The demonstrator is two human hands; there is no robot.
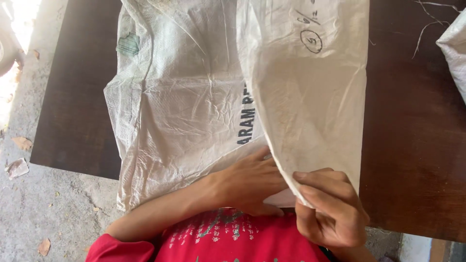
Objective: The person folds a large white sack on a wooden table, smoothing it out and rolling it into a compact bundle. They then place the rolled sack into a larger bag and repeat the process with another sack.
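Left hand: your left hand (252,182) is lying flat, fingers spread and grasping nothing, pressing down on the lower sack near the near edge of the tabletop, just beside your right hand.
Right hand: your right hand (330,208) is pinching the near edge of the upper sack between thumb and fingers, lifting that edge a little off the layer beneath.
Upper sack: the white woven sack (310,92) you are holding is lying lengthwise from the far edge of the tabletop down to the near edge, overlapping the right part of the lower one; it is carrying a small hand-drawn circle mark near its far end.
Lower sack: the crumpled white sack (179,111) is spreading over the middle of the tabletop, its near left corner hanging over the near edge; dark printing is showing along the line where the upper sack is covering it, and a small green patch is sitting near its far left corner.
Tabletop: the dark brown wooden tabletop (77,97) is showing bare to the left and right of the sacks.
Third sack: a bit of another white sack (456,53) is poking in at the right edge, far side.
Floor: the grey concrete floor (39,194) with dry leaves is lying to your left, below the tabletop.
Clothing: you are wearing a red shirt (242,242).
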